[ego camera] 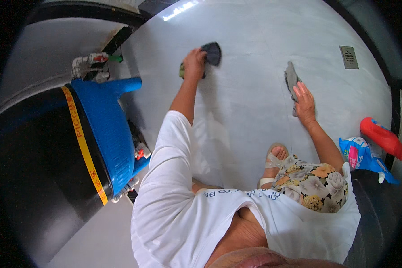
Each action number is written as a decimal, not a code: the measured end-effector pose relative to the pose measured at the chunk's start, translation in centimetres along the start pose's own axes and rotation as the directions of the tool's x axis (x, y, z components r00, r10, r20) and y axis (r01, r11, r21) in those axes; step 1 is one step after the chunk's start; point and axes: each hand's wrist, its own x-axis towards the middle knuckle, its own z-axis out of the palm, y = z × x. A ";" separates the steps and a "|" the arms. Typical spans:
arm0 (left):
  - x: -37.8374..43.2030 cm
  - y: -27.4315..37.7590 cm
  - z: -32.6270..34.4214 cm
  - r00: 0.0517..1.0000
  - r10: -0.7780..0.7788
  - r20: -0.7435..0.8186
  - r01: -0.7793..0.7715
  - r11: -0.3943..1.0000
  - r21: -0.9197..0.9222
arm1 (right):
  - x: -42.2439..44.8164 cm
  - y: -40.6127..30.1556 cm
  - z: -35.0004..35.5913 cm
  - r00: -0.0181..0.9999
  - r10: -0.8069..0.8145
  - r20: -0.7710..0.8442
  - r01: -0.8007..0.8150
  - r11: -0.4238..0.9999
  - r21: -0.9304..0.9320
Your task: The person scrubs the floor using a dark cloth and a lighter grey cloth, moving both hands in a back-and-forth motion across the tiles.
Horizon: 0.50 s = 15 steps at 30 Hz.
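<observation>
My left hand [194, 63] grips a small scrub brush over the pale grey floor. Dark, flared bristles [213, 54] stick out on the right of the fist, and a bit of green [182, 71] shows on its left; the fingers hide the middle. To the right, my right hand [305, 103] has hold of a crumpled grey cloth [291, 78] against the floor, its fingers lying along the cloth's edge.
Left of me stand a blue and black tank [104, 134] with a yellow strap and pipe valves [97, 58]. A red bottle [382, 138] and a blue plastic pouch [363, 155] lie at right. A metal floor plate [349, 57] sits beyond them. My sandalled foot [273, 164] is near the cloth.
</observation>
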 end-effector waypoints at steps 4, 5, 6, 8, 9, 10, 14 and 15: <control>3.6 0.9 -0.3 0.922 -0.196 -0.334 0.085 0.944 -0.318 | 0.1 0.3 -0.2 1.000 -0.017 -0.017 0.018 1.000 0.002; 2.2 2.2 -0.5 0.917 -0.159 -0.365 0.025 0.938 -0.346 | 0.1 0.2 -0.3 1.000 -0.007 0.019 0.008 1.000 -0.018; 0.0 3.7 -0.9 0.921 -0.100 -0.377 -0.040 0.938 -0.345 | 0.2 0.1 -0.4 1.000 -0.004 0.022 0.005 1.000 -0.031; -6.1 7.6 -1.9 0.936 0.124 -0.329 -0.216 0.942 -0.258 | 0.3 -0.2 -0.8 1.000 0.012 0.027 -0.011 0.999 -0.035; -9.0 9.8 -2.0 0.926 0.174 -0.334 -0.290 0.895 -0.339 | 0.4 -0.3 -0.9 0.999 0.023 0.030 -0.022 0.999 -0.031; -12.9 12.1 -2.5 0.980 0.118 0.161 -0.092 0.982 -0.162 | 0.5 -0.5 -1.0 1.000 0.027 -0.001 -0.027 0.999 -0.022; -19.2 14.7 -1.3 0.954 0.282 0.102 -0.237 0.918 -0.318 | 0.6 -0.6 -1.1 0.999 0.026 0.042 -0.026 0.999 -0.020; -18.6 13.9 -0.7 0.938 0.288 0.195 -0.211 0.917 -0.337 | 0.6 -0.4 -1.0 0.999 0.026 0.046 -0.025 0.999 -0.022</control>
